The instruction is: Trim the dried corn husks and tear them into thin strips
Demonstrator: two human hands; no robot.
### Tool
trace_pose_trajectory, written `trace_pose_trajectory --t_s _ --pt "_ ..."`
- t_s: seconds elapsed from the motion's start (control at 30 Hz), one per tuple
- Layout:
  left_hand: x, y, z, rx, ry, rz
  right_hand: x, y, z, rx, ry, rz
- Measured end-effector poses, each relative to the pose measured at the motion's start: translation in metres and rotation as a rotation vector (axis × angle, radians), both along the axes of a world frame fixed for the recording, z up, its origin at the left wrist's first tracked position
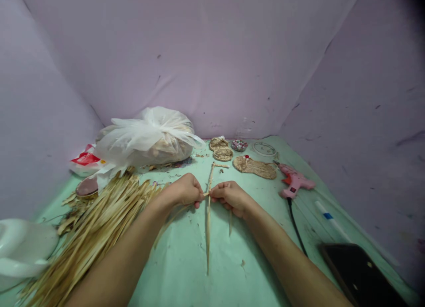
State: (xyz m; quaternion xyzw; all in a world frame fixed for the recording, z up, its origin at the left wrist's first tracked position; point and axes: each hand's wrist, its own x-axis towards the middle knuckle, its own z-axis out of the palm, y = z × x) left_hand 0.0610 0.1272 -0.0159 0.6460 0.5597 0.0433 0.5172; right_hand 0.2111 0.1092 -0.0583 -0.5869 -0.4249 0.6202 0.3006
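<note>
A thin braid of pale dried plant strips (210, 178) lies on the table, bent to the right at its far end. One loose strip hangs from it toward me, tapering to a point. My left hand (188, 191) pinches a strip at the left of the braid. On the other side, my right hand (229, 196) pinches another strip, its tail showing below my fingers. Both hands are closed and nearly meet at the braid. A heap of dried strips (109, 223) spreads beside my left forearm.
Behind stand a tied white plastic bag (149, 139), woven sole-shaped pieces (255, 166) and a container of beads (239, 145). To the right lie a pink glue gun (294, 179) with its cord, a white-and-blue stick (328, 216) and a phone (360, 271). A white appliance (25, 249) sits left.
</note>
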Motion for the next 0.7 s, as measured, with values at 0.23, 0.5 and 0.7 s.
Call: trace_pose_trajectory --t_s 0.23,0.5,0.7 --pt "-0.013 0.006 0.011 0.047 0.053 0.007 0.000 0.001 -0.002 -0.012 0.039 0.000" --pt "0.005 -0.001 -0.003 0.103 0.111 0.058 -0.001 -0.002 0.003 -0.022 0.051 -0.007" --pt "0.010 -0.006 -0.003 0.204 0.215 0.057 -0.001 -0.001 0.001 -0.015 0.058 -0.019"
